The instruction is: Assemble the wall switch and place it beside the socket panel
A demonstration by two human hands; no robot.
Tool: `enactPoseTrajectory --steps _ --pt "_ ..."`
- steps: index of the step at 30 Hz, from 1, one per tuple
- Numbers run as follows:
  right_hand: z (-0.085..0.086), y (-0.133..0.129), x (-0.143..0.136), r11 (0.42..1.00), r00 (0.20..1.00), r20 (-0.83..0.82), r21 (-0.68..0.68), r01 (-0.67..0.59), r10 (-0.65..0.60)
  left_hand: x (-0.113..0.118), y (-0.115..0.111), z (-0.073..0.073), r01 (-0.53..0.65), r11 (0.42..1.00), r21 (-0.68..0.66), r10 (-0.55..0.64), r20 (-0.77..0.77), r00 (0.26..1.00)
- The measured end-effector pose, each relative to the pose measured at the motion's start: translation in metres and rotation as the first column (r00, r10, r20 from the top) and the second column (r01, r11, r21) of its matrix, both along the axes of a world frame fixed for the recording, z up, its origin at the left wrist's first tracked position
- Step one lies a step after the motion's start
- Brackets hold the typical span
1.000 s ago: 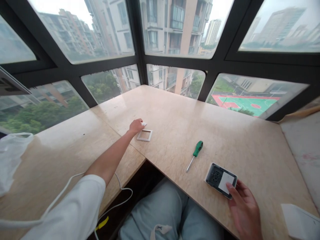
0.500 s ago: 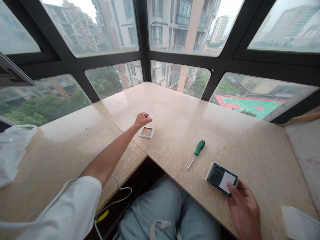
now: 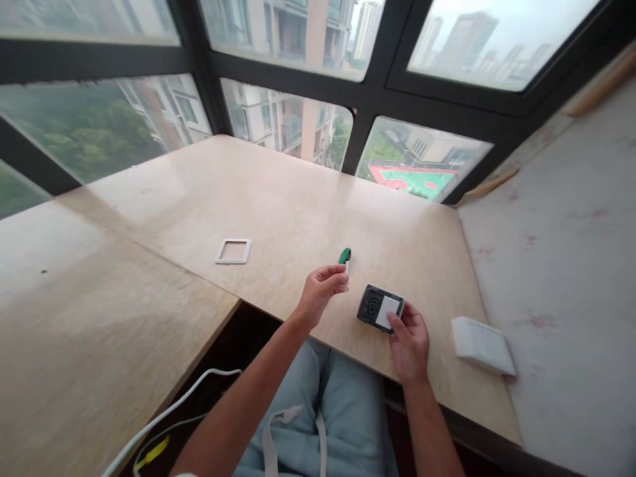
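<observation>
The left hand (image 3: 320,295) pinches one thin white piece (image 3: 346,268), perhaps plastic; to its right, the right hand (image 3: 411,339) grips one rectangular dark-backed box (image 3: 371,307). One flat, squarish white frame (image 3: 231,261) lies left on the smooth tabletop (image 3: 278,205).

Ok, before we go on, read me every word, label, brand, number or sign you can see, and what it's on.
No text can be read.
Black-backed electrical housing in the right hand: moulded detail, too small to make out.
White trouser drawstring: a small dark mark, too blurred to tell.
Green screwdriver handle: no lettering visible.
</observation>
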State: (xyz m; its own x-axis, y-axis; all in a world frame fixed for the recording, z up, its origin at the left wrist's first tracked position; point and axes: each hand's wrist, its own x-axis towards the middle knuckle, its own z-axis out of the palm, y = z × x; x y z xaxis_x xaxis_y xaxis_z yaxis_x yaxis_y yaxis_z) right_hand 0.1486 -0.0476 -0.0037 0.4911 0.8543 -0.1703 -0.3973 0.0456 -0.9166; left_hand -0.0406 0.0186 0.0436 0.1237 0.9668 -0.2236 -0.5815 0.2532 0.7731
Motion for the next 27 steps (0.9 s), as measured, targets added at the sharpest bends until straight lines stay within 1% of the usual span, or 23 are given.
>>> enactPoseTrajectory --steps 2,4,6,8,10,12,14,16,18,21,24,27 --pt "-0.003 -0.001 -0.001 0.998 0.998 0.042 0.025 0.052 -0.053 0.011 -0.009 -0.005 0.011 1.000 -0.025 -0.013 -0.081 0.997" --pt "-0.007 -0.003 -0.002 0.995 0.993 0.080 0.060 0.085 -0.090 0.021 -0.015 -0.011 0.000 1.000 -0.009 -0.002 -0.207 0.978" --pt "-0.010 -0.004 -0.003 0.991 0.987 0.111 0.085 0.106 -0.115 0.030 -0.021 -0.016 -0.018 0.998 0.055 0.036 -0.344 0.938" --pt "-0.011 -0.005 -0.003 0.988 0.981 0.141 0.102 0.118 -0.132 0.040 -0.026 -0.019 -0.027 0.985 0.172 0.105 -0.462 0.881" --pt "-0.012 -0.005 -0.003 0.986 0.974 0.174 0.112 0.124 -0.142 0.048 -0.032 -0.021 -0.014 0.946 0.324 0.200 -0.548 0.813" --pt "-0.011 -0.006 -0.004 0.985 0.967 0.207 0.117 0.123 -0.146 0.054 -0.037 -0.023 0.018 0.884 0.467 0.302 -0.600 0.741" --pt "-0.009 -0.005 -0.005 0.985 0.961 0.231 0.121 0.124 -0.150 0.058 -0.041 -0.025 0.057 0.820 0.569 0.392 -0.632 0.668" --pt "-0.007 -0.005 -0.006 0.983 0.958 0.240 0.128 0.129 -0.157 0.060 -0.044 -0.027 0.081 0.770 0.633 0.468 -0.647 0.601" --pt "-0.006 -0.005 -0.007 0.981 0.956 0.242 0.137 0.135 -0.165 0.062 -0.046 -0.031 0.094 0.741 0.665 0.519 -0.656 0.548" --pt "-0.004 -0.006 -0.007 0.978 0.952 0.246 0.143 0.151 -0.183 0.064 -0.050 -0.035 0.118 0.737 0.665 0.534 -0.681 0.501" --pt "-0.004 -0.007 -0.007 0.976 0.954 0.231 0.145 0.163 -0.193 0.067 -0.053 -0.037 0.128 0.758 0.639 0.513 -0.706 0.488" --pt "-0.004 -0.008 -0.006 0.977 0.958 0.211 0.135 0.166 -0.192 0.071 -0.055 -0.034 0.125 0.783 0.609 0.481 -0.721 0.498"
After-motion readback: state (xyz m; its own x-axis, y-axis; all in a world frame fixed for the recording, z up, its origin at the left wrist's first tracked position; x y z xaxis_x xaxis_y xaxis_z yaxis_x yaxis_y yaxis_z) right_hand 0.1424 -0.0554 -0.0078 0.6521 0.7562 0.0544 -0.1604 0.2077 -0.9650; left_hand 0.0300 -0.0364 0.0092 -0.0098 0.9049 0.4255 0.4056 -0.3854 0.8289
